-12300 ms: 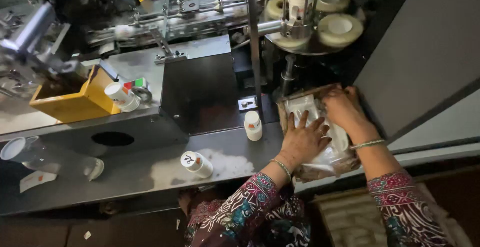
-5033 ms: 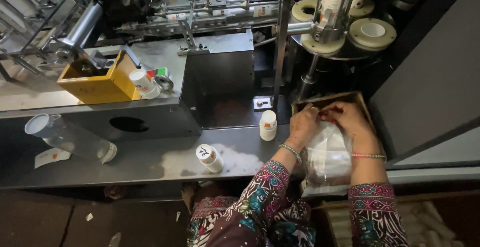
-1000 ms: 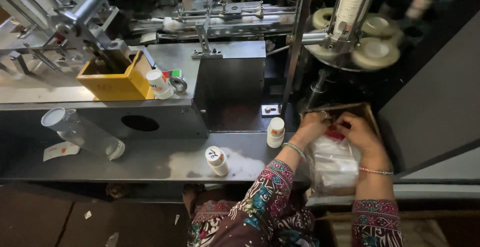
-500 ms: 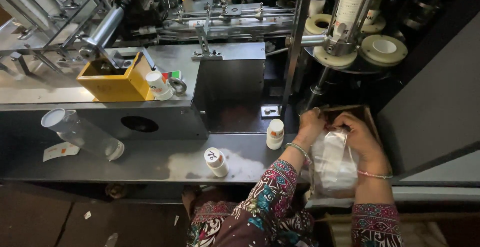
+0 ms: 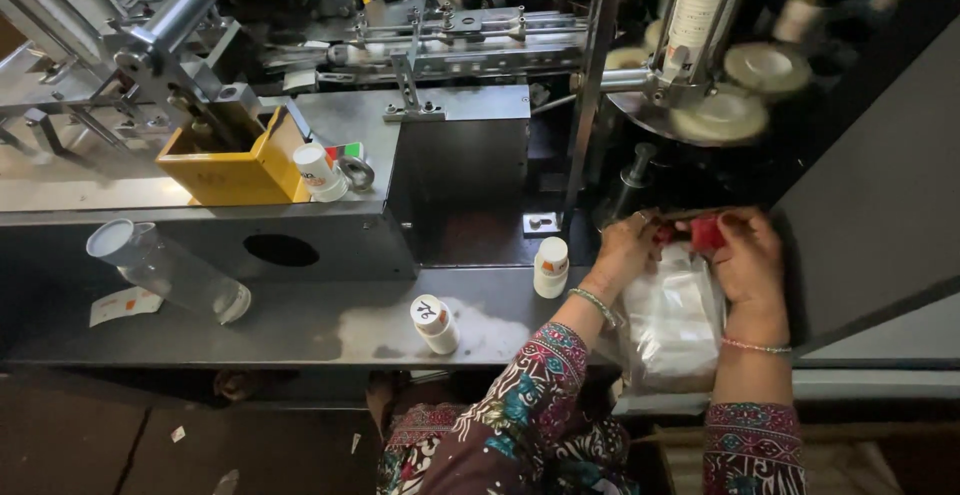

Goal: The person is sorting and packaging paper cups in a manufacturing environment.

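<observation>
Both hands at right-centre of frame, over clear plastic bag (image 5: 672, 325) lying at table (image 5: 300, 325) edge. Left hand (image 5: 628, 250) pinching bag's top, fingers closed on it. Right hand (image 5: 745, 255) clenched on small red thing (image 5: 706, 234) at bag's mouth, can't tell what exactly. Two small white bottles standing left of bag: one (image 5: 550, 267) just beside left hand, other (image 5: 435, 323) lower centre. Yellow box (image 5: 235, 170) upper left, clear tube (image 5: 165, 270) lying far left. Cup stack (image 5: 700, 5) top right.
</observation>
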